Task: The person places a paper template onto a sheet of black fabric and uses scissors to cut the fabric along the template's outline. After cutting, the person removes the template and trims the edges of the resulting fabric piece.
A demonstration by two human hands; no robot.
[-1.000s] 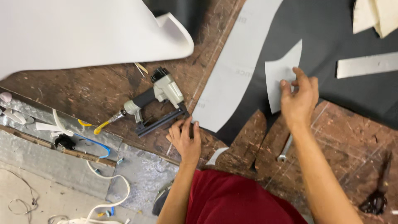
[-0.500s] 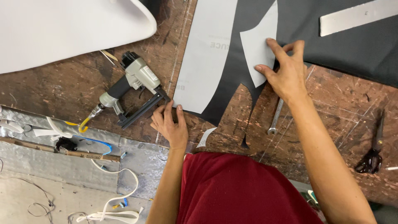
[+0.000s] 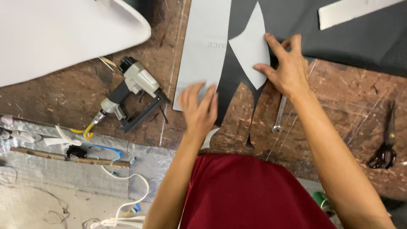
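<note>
Counter (image 3: pixel 352 97): brown wood, heavily scratched and stained, even overhead light. Below its near edge, a shelf (image 3: pixel 85 169) lined with crinkled silver foil. Grey floor (image 3: pixel 25 208) beneath, with loose white cable (image 3: pixel 127 208) lying on it.

Dark red short-sleeved shirt (image 3: pixel 254 191), bare forearms, no gloves or rings.

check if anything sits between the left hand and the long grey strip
Nothing visible does. The left hand already lies on the lower end of the grey strip, its fingers spread over it. The stapler lies off to the side on the table, clear of the hand.
</note>
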